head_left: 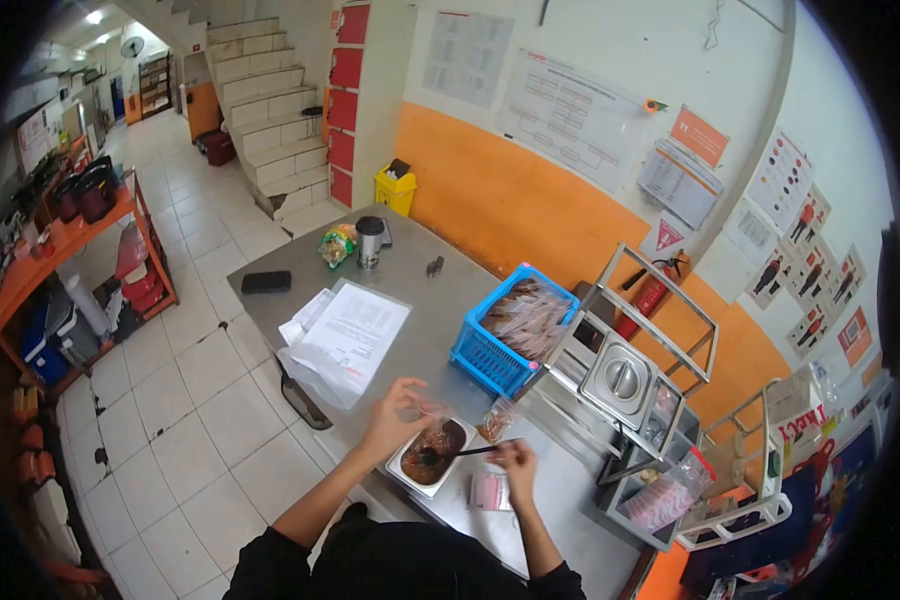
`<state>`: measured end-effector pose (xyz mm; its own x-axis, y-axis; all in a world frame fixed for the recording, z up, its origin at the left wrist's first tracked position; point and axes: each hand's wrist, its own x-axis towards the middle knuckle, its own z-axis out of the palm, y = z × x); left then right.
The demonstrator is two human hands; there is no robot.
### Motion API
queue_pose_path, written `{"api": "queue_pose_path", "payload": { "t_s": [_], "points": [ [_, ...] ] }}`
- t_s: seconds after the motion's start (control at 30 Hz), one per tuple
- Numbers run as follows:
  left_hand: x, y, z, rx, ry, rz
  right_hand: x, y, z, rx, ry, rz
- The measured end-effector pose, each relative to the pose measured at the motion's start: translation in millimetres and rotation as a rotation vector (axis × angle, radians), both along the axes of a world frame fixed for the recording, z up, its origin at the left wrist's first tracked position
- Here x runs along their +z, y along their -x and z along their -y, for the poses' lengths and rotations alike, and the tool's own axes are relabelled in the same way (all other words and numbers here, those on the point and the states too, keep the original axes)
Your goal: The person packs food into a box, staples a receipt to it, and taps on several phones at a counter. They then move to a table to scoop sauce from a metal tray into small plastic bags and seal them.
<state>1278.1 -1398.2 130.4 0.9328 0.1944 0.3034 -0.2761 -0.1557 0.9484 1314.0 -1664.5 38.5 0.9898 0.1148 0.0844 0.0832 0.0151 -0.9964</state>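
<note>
My left hand (394,412) is closed on the edge of a small clear plastic bag (434,410), held over the near side of the steel table. Below it sits a white-rimmed rectangular food pan (415,484) with reddish-brown sauce inside. My right hand (516,468) grips the handle of a black spoon (480,450), whose head dips into the sauce. Beside the pan lies a filled small plastic bag (496,420). Near my right hand is a pink-and-white packet (489,491). What the left fingers pinch is partly blurred by the see-through plastic.
A blue basket (498,375) full of packed sachets stands behind the pan. Papers (355,330), a phone (267,282) and a tumbler (369,243) lie farther left on the table (430,300). To the right are a metal rack (660,330) and a grey bin (630,505).
</note>
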Motion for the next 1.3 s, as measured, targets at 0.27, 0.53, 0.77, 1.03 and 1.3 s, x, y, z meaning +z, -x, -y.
{"api": "queue_pose_path", "payload": {
  "t_s": [0.27,0.53,0.77,1.03,1.3],
  "points": [
    [45.7,-5.6,17.1,-0.015,0.079,0.048,143.1,3.7,-71.8,-0.010,0.383,0.563],
    [49.9,2.4,29.1,-0.140,0.409,0.042,162.2,-10.4,-70.2,0.048,0.080,0.294],
    [53.1,6.3,41.4,-0.089,0.304,0.133,186.9,7.7,-77.3,0.057,0.175,0.535],
    [64.2,10.0,34.0,-0.124,0.541,-0.008,188.2,15.8,-65.5,0.147,0.235,0.408],
    [62.8,10.6,44.9,-0.101,0.364,0.089,184.8,20.3,-75.4,0.107,0.210,0.413]
  ]
}}
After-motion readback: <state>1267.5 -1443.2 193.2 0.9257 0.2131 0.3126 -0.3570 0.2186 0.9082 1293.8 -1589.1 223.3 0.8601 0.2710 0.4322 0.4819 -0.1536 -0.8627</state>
